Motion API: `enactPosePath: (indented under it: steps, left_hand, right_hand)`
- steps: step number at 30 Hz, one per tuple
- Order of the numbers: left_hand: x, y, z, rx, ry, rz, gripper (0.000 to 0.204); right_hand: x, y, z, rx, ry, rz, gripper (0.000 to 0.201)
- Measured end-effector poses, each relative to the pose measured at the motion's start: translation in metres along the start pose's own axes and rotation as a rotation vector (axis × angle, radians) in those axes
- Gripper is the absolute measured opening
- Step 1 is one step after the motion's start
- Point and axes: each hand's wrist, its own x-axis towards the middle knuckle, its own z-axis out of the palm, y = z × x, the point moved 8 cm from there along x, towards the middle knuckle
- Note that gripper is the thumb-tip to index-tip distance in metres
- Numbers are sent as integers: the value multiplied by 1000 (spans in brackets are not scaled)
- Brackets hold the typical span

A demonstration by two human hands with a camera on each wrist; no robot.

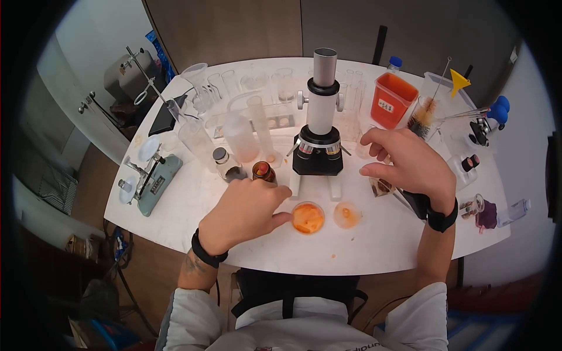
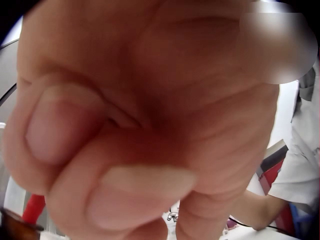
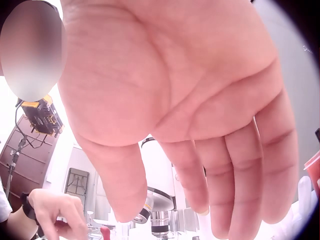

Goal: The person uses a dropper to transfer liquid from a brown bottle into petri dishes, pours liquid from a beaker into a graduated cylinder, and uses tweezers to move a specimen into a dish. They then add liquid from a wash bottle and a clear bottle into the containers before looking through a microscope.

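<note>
your pale grey shirt with dark lettering is nearest, its sleeves reaching up to a white table with a curved edge. beyond it stand a light brown wooden panel and a dark grey panel; brown flooring shows at left. a white-and-black microscope rises mid-table, and a green metal balance sits at far left.

your left hand hovers over the near side, thumb and forefinger apart, other fingers bent toward the palm. its thumb tip is at the rim of a round, clear, shallow dish (whether they touch, you cannot tell from here). that dish lies in front of the microscope, its orange filling bright, uneven and spread almost to the edges. your right hand is held above the table right of the microscope, thumb apart from fingers that hang nearly straight, side by side; a clear glass vessel stands near its fingertips.

beside the first, a smaller clear dish holds paler orange matter. just beyond your left hand is a brown glass bottle with something red at its mouth; next to it, a clear jar with a grey cap has dark contents.
</note>
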Motion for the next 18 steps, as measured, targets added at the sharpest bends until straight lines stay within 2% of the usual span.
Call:
enactPosePath:
  steps: [2, 5, 14, 18]
  left_hand:
    - [-4, -1, 22, 60, -186, -62, 41]
    - [-3, -6, 42, 104, -302, -109, 45]
    - [4, -10, 52, 57, -317, -81, 38]
    - [5, -9, 52, 7, -230, -26, 30]
  right_hand:
    - [0, -3, -2, 7, 5, -8, 44]
    - [-1, -5, -3, 43, -27, 19, 45]
    - [-2, -2, -2, 13, -26, 16, 47]
    - [-1, -2, -1, 3, -50, 37, 48]
